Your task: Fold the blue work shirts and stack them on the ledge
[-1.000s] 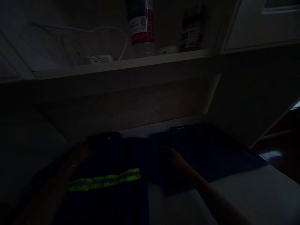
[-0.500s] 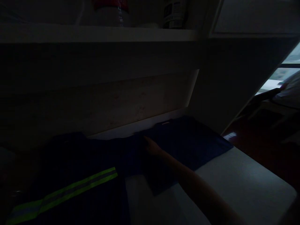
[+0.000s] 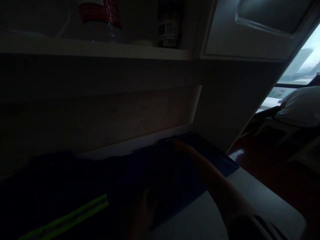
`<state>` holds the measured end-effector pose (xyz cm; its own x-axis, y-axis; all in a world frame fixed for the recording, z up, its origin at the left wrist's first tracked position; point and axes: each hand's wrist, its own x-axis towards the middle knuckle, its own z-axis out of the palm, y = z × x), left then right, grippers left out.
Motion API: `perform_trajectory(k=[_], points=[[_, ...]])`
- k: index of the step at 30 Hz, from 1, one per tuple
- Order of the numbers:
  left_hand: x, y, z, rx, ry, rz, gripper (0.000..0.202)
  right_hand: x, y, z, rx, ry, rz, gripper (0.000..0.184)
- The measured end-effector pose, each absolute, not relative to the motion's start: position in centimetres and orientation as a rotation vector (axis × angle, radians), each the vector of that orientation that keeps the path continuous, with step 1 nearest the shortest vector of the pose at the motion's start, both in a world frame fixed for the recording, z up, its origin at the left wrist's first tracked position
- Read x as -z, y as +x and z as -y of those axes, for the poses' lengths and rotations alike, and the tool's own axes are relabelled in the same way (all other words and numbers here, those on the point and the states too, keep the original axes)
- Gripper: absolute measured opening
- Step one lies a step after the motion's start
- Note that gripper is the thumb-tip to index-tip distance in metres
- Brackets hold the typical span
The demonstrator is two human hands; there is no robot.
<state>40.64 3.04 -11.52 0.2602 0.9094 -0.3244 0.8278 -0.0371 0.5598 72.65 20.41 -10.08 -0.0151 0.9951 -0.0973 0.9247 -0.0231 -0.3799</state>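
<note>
Dark blue cloth [image 3: 165, 176], looking like a garment, lies spread along the white table [image 3: 270, 203] against the back wall. On its upper right part rests my right hand [image 3: 182, 146], reaching in from the lower right; darkness hides its fingers. Lower down, over the near part of the cloth, is my left hand [image 3: 147, 205], blurred and dim, its grip unclear. To the left lies more dark blue cloth with a yellow-green and grey reflective stripe [image 3: 72, 215]. A small pale mark shows at the cloth's top edge beside my right hand.
Above the table runs a shelf [image 3: 100, 50] with a red-labelled bottle [image 3: 100, 15] and a dark labelled jar [image 3: 168, 31]. A cabinet door [image 3: 225, 40] is at upper right. Beyond the table's right edge, a person in a white top [image 3: 301, 106] sits near a window.
My right hand has moved right along the cloth, and my left hand has come into view at the bottom. The near cloth flap now spreads farther over the table. The view has shifted right.
</note>
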Motion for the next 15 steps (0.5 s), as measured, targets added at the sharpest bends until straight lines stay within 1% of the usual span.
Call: perform_trajectory(k=[3,7,12,15], points=[[12.7,42.1,-3.7,-0.081,2.097,-1.792,0.06,10.3,72.0,-21.4,-0.51,-2.032,2.136,0.061],[13.5,42.0,-3.7,-0.199,2.272,-1.887,0.06,9.3,71.4,-20.8,-0.364,-2.043,2.145,0.043],[13.3,40.9,-4.1,-0.54,2.204,-1.902,0.062,6.3,71.8,-15.3,-0.102,-2.044,2.126,0.042],[11.5,40.5,-5.2,-0.835,2.205,-1.836,0.066,4.2,72.6,-9.5,0.141,-1.972,2.271,0.039]])
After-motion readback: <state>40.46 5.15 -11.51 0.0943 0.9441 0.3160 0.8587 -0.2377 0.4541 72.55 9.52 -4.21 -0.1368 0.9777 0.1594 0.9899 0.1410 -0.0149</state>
